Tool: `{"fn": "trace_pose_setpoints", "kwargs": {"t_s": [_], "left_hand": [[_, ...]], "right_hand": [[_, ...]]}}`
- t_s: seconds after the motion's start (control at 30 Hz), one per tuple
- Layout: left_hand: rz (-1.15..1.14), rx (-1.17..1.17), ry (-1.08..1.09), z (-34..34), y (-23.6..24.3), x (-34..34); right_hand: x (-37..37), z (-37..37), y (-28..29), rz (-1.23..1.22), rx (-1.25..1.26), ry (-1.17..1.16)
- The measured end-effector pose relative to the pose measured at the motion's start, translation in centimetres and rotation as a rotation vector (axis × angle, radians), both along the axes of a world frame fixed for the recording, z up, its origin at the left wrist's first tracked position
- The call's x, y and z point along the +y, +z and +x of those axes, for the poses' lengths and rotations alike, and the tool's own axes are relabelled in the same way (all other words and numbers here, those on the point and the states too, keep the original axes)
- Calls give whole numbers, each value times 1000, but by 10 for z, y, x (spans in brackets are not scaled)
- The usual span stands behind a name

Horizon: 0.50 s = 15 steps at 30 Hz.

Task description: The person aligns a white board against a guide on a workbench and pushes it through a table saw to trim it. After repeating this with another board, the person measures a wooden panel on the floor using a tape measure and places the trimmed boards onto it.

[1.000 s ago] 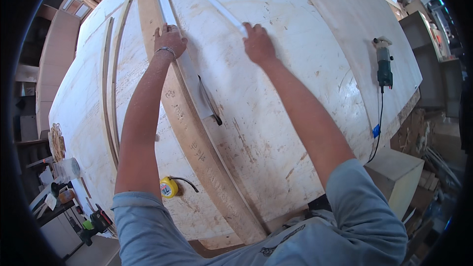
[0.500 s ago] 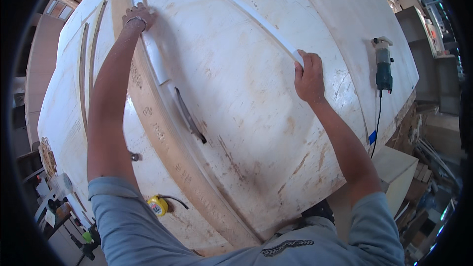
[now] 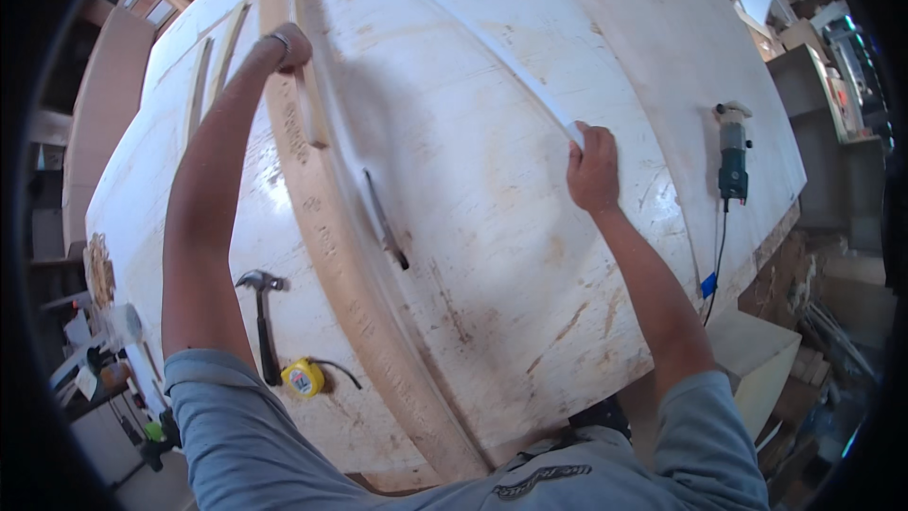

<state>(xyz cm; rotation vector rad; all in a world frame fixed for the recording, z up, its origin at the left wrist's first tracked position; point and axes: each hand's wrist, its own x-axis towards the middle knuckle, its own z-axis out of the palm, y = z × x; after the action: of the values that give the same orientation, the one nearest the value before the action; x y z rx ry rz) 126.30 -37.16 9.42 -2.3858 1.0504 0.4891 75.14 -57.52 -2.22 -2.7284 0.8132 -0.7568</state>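
Note:
My left hand (image 3: 291,47) is closed around a narrow wooden strip (image 3: 313,118) near the far end of a long, pencil-marked wooden board (image 3: 345,284). The strip's bare wood side shows, and its far end runs toward the top edge. My right hand (image 3: 594,168) pinches the near end of a long white strip (image 3: 482,45) that stretches to the far side of the white work table (image 3: 473,227). Between the hands, closer to me, lies a slim tool with a dark end (image 3: 385,220), its kind unclear.
To the left lie a claw hammer (image 3: 265,322), a yellow tape measure (image 3: 303,378) and two thin wooden strips (image 3: 225,49). On the right a corded trim router (image 3: 733,153) rests on a pale sheet (image 3: 653,47). A box-like cabinet (image 3: 757,350) stands beside the table's near right edge.
The strip in my left hand has turned from its white face to its wood side, and that hand moved slightly right and nearer. My right hand shifted slightly nearer. The hammer has come into fuller view.

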Motion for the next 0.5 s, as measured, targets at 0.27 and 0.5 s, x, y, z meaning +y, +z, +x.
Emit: {"fn": "trace_pose_setpoints", "kwargs": {"t_s": [0.27, 0.5], "left_hand": [[-456, -343, 235, 27, 69, 332], [-516, -474, 533, -177, -36, 579]], "right_hand": [[6, -6, -7, 14, -26, -34], [22, -59, -1, 55, 211, -113]]}}
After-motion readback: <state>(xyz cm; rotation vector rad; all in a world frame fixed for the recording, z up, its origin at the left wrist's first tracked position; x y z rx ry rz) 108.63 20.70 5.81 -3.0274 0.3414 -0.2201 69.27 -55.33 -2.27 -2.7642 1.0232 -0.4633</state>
